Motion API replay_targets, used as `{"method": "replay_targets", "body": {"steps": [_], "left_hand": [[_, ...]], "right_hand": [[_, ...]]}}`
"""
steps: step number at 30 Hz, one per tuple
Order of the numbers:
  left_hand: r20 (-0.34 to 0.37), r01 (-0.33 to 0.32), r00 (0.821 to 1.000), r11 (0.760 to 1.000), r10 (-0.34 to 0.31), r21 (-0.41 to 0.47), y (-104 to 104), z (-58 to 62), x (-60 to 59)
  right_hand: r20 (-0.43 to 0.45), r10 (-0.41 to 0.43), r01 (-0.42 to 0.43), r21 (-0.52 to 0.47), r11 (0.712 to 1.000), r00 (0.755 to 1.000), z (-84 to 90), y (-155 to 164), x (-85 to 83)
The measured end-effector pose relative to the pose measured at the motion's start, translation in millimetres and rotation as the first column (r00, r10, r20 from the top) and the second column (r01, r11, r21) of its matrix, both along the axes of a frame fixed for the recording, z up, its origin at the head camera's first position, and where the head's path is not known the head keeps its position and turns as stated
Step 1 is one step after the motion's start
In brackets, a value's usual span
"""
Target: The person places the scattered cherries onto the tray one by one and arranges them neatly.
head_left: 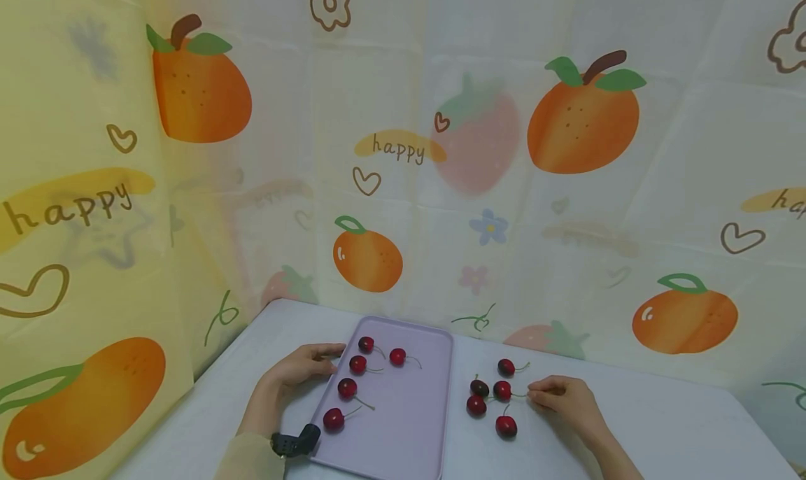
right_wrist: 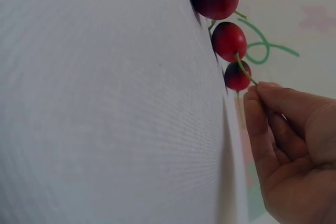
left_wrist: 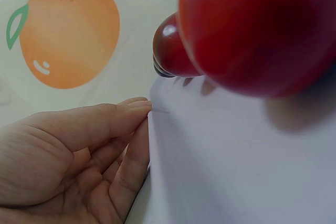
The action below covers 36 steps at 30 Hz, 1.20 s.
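My left hand (head_left: 303, 365) is at the left edge of a light purple tray (head_left: 418, 417), its thumb and fingers pinching the rim. Several dark red cherries with stems lie on the tray, mostly along its left side, one cherry (head_left: 398, 357) further right. To the right of the tray, my right hand (head_left: 567, 403) pinches the green stem of a cherry (head_left: 502, 390) between thumb and fingertips. That same stem (right_wrist: 247, 70) shows clearly in the right wrist view. Around this fruit sit other cherries, including one at the front (head_left: 506, 427) and one behind (head_left: 506, 366).
A white-covered table (head_left: 680, 424) carries everything. Behind it and on the left hangs a curtain (head_left: 264, 165) printed with oranges, hearts and the word happy. A black band with a small device (head_left: 296, 441) is on the left wrist, over the tray's near left edge.
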<state>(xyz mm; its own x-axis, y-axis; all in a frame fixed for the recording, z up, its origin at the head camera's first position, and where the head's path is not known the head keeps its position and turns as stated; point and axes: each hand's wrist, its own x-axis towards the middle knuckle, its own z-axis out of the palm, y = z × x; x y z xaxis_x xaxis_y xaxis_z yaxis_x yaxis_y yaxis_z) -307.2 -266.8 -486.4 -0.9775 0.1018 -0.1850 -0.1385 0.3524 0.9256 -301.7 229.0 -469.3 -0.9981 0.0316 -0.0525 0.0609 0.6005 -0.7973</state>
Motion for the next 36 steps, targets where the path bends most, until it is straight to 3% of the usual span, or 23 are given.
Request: {"method": "replay_targets", "body": {"steps": [15, 36], "left_hand": [[0.014, -0.036, 0.999, 0.999, 0.036, -0.010, 2, 1.2, -1.3], [0.013, -0.028, 1.000, 0.999, 0.029, -0.026, 2, 1.6, 0.4]], "right_hand": [[-0.084, 0.026, -0.028, -0.026, 0.999, 0.996, 7.0, -1, 0.9], [-0.111, -0.021, 0.012, -0.078, 0.997, 0.994, 21.9, -16, 1.3]]}}
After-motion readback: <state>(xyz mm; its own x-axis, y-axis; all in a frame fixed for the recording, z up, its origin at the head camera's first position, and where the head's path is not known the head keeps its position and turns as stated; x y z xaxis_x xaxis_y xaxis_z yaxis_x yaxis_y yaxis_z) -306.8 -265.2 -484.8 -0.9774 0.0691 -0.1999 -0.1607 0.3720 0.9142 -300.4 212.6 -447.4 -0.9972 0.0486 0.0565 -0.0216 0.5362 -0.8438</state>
